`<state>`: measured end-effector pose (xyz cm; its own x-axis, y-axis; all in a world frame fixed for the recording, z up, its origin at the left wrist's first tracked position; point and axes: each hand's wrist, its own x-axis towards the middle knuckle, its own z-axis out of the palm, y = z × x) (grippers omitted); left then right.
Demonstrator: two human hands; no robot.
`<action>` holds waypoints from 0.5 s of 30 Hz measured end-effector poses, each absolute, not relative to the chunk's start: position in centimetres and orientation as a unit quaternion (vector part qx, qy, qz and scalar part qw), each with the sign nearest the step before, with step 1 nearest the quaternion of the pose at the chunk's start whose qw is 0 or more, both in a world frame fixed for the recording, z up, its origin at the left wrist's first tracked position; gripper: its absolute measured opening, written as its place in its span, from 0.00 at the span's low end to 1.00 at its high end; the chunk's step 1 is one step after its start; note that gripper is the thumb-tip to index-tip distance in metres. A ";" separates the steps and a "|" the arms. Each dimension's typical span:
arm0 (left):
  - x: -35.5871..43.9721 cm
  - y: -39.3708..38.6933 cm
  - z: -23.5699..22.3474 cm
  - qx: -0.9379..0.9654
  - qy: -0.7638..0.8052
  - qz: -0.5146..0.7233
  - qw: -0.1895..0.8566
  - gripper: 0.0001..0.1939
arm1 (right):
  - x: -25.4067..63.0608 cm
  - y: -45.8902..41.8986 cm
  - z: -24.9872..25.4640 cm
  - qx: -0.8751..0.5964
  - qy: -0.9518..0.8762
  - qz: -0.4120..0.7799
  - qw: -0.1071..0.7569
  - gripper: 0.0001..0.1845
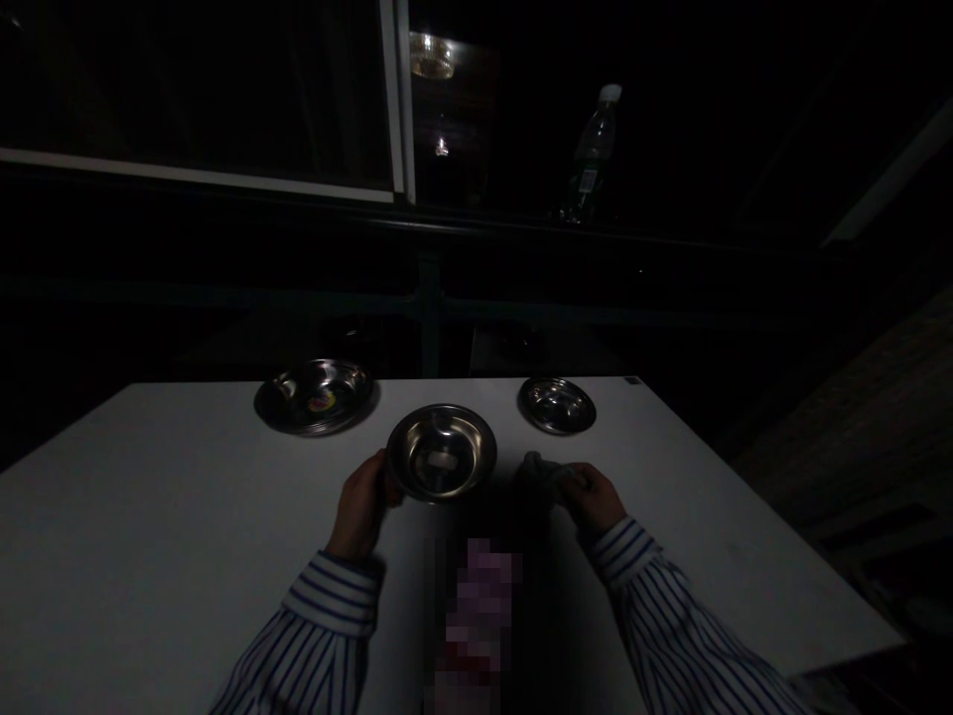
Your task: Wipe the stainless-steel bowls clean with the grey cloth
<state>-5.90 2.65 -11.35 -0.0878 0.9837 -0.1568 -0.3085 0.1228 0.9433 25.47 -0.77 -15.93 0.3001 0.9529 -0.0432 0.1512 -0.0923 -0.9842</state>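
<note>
My left hand [362, 506] grips the rim of a shiny metal bowl [445, 455] at its left side; the bowl is tilted toward me and a pale label shows on its inner bottom. To the right of it, my right hand [594, 500] is closed on a crumpled greyish cloth [547, 475], which sticks out toward the bowl without touching it. Both hands are over the white table [245, 536]. The fingers of my left hand are partly hidden behind the bowl.
Metal dishes with a colourful sticker [317, 397] sit at the table's far left, and a smaller metal dish [557, 405] at the far right. Beyond the table, a plastic bottle [594, 149] stands on a dark ledge by a window frame [402, 99]. A pixelated patch covers the near middle.
</note>
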 end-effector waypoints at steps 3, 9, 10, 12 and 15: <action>-5.8 2.6 -11.4 0.363 0.475 0.555 0.578 0.15 | 25.9 -1.7 -15.8 -0.644 -0.446 0.378 0.493 0.08; -5.5 2.5 -11.3 0.389 0.484 0.531 0.576 0.15 | 27.5 -3.9 -14.2 -0.657 -0.502 0.340 0.448 0.17; -5.6 2.5 -11.3 0.390 0.489 0.528 0.574 0.16 | 27.9 -4.2 -13.8 -0.658 -0.516 0.334 0.436 0.20; -5.6 2.5 -11.3 0.390 0.497 0.527 0.569 0.16 | 28.8 -4.7 -13.0 -0.663 -0.540 0.318 0.409 0.26; -5.8 2.6 -11.3 0.387 0.507 0.526 0.562 0.17 | 29.9 -5.1 -11.7 -0.686 -0.561 0.278 0.371 0.29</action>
<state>-5.80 2.61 -11.34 -0.0691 0.9844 -0.1620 -0.1978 0.1457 0.9694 29.90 -5.08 -11.70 0.2162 0.9758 0.0343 0.5627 -0.0958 -0.8211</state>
